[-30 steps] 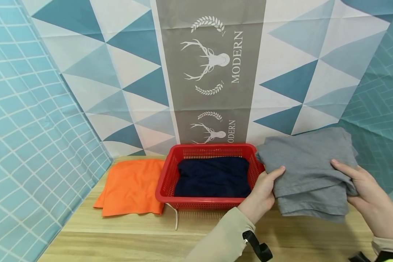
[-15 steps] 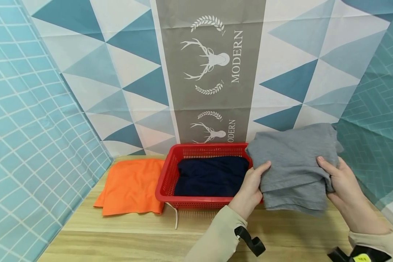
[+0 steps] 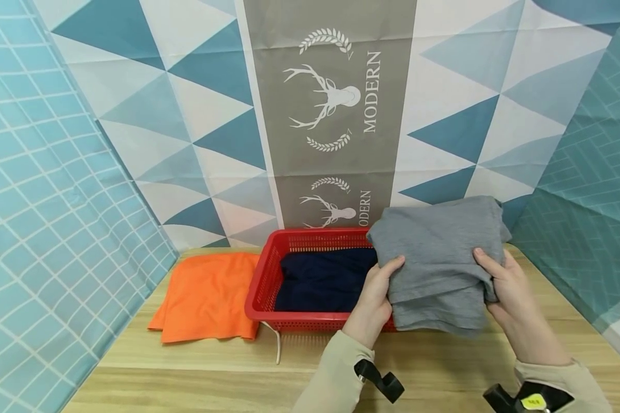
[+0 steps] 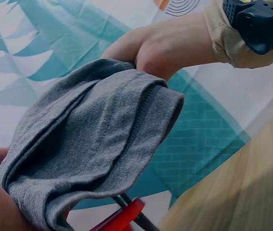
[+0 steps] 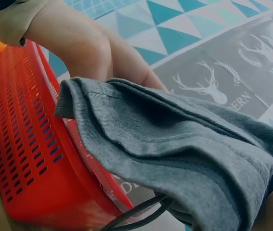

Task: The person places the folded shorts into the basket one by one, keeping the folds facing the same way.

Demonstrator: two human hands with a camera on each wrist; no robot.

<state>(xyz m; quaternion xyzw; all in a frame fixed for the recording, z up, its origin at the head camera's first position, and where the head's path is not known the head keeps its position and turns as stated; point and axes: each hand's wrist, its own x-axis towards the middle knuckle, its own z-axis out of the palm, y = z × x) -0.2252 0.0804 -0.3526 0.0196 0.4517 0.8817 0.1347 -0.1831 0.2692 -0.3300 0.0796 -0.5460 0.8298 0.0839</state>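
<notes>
A folded grey cloth garment (image 3: 439,258) is held up between both hands, over the right end of the red basket (image 3: 299,316). My left hand (image 3: 374,298) grips its left edge, thumb on top and fingers hidden beneath. On the opposite edge my right hand (image 3: 511,292) has the same hold. In the left wrist view the layered folds of the grey garment (image 4: 93,130) sag between the hands. The right wrist view has the garment (image 5: 175,144) close beside the basket's wall (image 5: 25,144). Folded dark navy cloth (image 3: 325,281) lies inside the basket.
Left of the basket, a folded orange cloth (image 3: 212,298) lies on the wooden table (image 3: 212,378). A thin pale cord (image 3: 278,344) hangs at the basket's front left. Patterned wall coverings (image 3: 341,115) stand behind and at both sides.
Both hands have carried the grey garment leftward, from beside the basket to over its right end, covering part of the rim. The orange and navy cloths have stayed put.
</notes>
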